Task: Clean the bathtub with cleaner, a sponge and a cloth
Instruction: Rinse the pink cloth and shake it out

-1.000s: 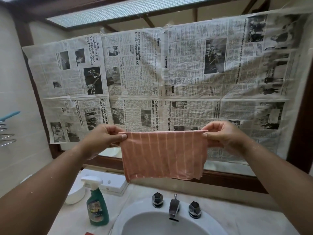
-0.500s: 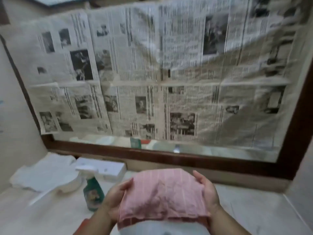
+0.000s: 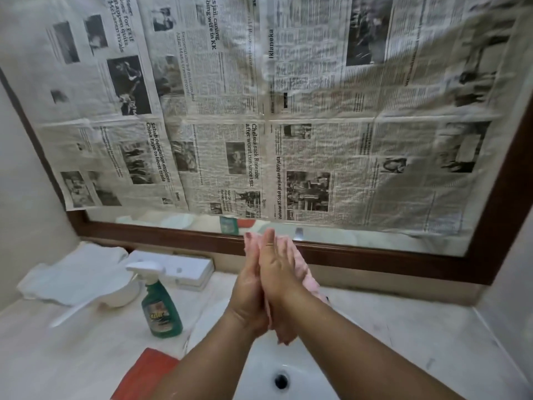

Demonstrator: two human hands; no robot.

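Note:
The pink striped cloth [image 3: 305, 269] is folded up and squeezed between my two palms over the white sink [image 3: 302, 368]. Only its edges show, to the right of my hands and below my wrists. My left hand [image 3: 247, 293] and my right hand [image 3: 275, 274] are held upright, palm against palm, with the fingers straight and pointing at the mirror. The green spray bottle of cleaner [image 3: 161, 311] with a white trigger stands on the counter to the left of the sink. A red-orange sponge or cloth [image 3: 144, 373] lies at the counter's front edge; I cannot tell which it is.
Newspaper sheets [image 3: 288, 125] cover the mirror in its dark wooden frame [image 3: 375, 259] behind the counter. At the back left lie a white towel [image 3: 72, 275], a white bowl [image 3: 122, 294] and a flat white box [image 3: 181, 269]. The stone counter [image 3: 418, 336] runs on to the right.
My hands came down from chest height over the sink. The cloth went from stretched out flat, to bunched between my hands, to pressed between my palms. My view tilted downward.

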